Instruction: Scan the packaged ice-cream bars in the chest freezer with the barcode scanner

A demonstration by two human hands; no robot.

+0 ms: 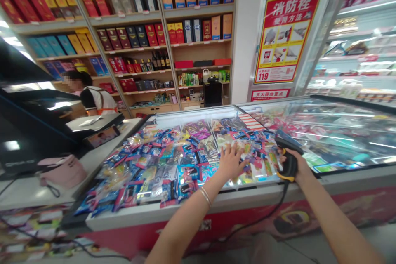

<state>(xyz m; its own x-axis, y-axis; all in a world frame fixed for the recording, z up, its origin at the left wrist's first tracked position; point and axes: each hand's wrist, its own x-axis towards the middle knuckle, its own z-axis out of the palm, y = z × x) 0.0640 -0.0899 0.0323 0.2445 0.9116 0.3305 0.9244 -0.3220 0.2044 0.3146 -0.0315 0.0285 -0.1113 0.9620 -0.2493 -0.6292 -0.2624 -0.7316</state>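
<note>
My left hand [231, 162] reaches over the packets with its fingers spread, palm down. Whether it touches the packets beneath cannot be made out. A black and yellow barcode scanner [288, 165] is gripped in my right hand [299, 166], its head tilted up to the left and its cable hanging down in front of the freezer. Many small blue and pink snack packets [188, 173] lie spread over the glass top of the chest freezer [148, 212]. Several clear and pale packets [210, 146] are among them, around my left hand.
On the left counter [34, 192] stand a pink bag [63, 171], a phone-like screen [103, 136] and a dark monitor [27, 123]. A person [99, 97] is behind it. The scanner cable [247, 229] droops along the freezer front. Shelves [136, 16] of boxed bottles line the back wall.
</note>
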